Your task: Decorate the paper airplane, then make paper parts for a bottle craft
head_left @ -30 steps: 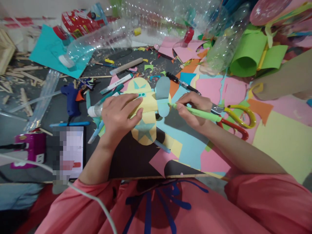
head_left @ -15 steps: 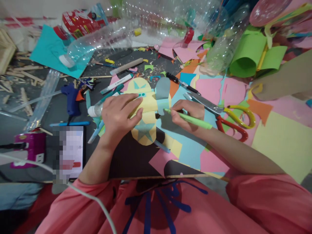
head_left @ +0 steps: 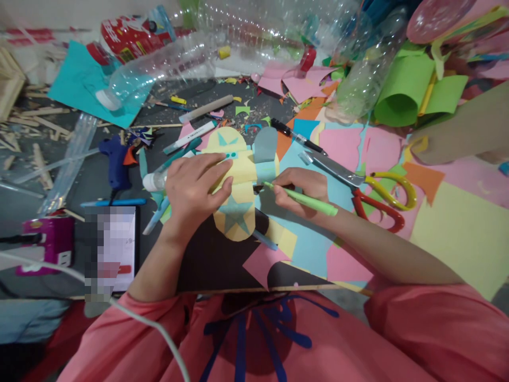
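Note:
My left hand (head_left: 194,183) lies with fingers spread over a yellow paper cutout (head_left: 243,171) that has rounded lobes, pressing on its left part. A blue-green star (head_left: 235,213) shows on the lower lobe. At the right of the cutout are a grey-blue rounded paper piece (head_left: 265,144) and a light blue one (head_left: 265,171). My right hand (head_left: 303,190) is closed around a light green pen (head_left: 312,201), whose tip points left at the right edge of the cutout. Beside my left hand lies a small clear bottle with a white cap (head_left: 151,181), partly hidden.
Scissors (head_left: 358,188) with yellow and red handles lie right of my right hand. A blue glue gun (head_left: 116,162), a phone (head_left: 123,246) and wood scraps are at left. Clear plastic bottles (head_left: 159,58) stretch across the back; coloured paper covers the right side.
The pen tip has moved slightly left and down, off the light blue piece to just below it. My right hand shifted with it; my left hand stays put.

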A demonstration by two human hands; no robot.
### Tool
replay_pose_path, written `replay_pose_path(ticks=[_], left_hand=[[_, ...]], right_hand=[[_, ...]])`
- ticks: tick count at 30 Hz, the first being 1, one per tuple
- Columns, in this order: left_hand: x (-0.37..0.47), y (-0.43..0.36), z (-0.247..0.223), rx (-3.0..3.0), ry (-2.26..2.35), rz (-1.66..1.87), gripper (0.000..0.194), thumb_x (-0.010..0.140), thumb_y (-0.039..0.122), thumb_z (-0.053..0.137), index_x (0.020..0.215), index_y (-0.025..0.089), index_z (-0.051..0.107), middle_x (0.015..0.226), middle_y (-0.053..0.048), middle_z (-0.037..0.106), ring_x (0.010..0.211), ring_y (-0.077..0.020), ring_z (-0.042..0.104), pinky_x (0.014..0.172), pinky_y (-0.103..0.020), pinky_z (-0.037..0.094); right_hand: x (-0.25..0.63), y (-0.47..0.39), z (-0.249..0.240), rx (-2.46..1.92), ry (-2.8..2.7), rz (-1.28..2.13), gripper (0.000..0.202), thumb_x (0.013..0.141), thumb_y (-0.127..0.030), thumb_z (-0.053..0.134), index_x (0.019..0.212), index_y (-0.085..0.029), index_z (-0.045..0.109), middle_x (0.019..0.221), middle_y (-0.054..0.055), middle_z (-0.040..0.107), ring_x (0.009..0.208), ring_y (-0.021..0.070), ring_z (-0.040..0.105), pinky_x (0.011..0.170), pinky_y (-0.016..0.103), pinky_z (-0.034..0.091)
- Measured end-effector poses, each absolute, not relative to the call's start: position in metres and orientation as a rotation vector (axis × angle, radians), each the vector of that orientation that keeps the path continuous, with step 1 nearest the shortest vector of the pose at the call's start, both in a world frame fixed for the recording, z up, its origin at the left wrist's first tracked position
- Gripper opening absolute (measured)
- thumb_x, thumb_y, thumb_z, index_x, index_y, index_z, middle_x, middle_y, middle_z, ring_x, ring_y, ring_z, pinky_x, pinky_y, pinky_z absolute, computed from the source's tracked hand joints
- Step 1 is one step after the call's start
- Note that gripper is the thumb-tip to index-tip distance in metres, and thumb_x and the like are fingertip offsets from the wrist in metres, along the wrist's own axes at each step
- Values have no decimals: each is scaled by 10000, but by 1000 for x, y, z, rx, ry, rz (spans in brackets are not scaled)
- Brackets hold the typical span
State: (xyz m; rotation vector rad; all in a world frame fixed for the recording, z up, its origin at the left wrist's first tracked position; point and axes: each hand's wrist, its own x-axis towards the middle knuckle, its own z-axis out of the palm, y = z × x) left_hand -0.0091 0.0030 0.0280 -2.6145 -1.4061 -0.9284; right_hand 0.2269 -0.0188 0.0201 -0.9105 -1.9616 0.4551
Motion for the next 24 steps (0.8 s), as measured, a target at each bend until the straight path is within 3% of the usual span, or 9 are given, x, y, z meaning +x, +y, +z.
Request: replay_pose_path(ticks=[7,15,24], left_hand=[[-7,3,29,-2593,-1368,-984,166,929,368,546,985,316,693,1017,-17,773,926,-234,734,778,-438,530],[-9,2,28,-2676,-1493,-989,192,928,375,538,1010,328,704,1056,-44,756,994,-275,720,855,-486,514],[-7,3,27,-2554,-1274,-1018,147,911,329,576,991,287,693,1000,-26,781,906,-234,743,768,-420,523]], right_hand=[[233,-12,30,-908,-1697,601,117,851,-151,604,773,-237,602,619,-11,626,513,121,558,487,271,455],[233,-9,26,-991,-1678,813,140,901,-310,619,804,-209,618,665,-7,636,553,98,569,512,243,440],[231,-10,24,-1006,-1671,800,122,886,-284,623,793,-206,611,644,-12,616,539,99,547,513,243,428]])
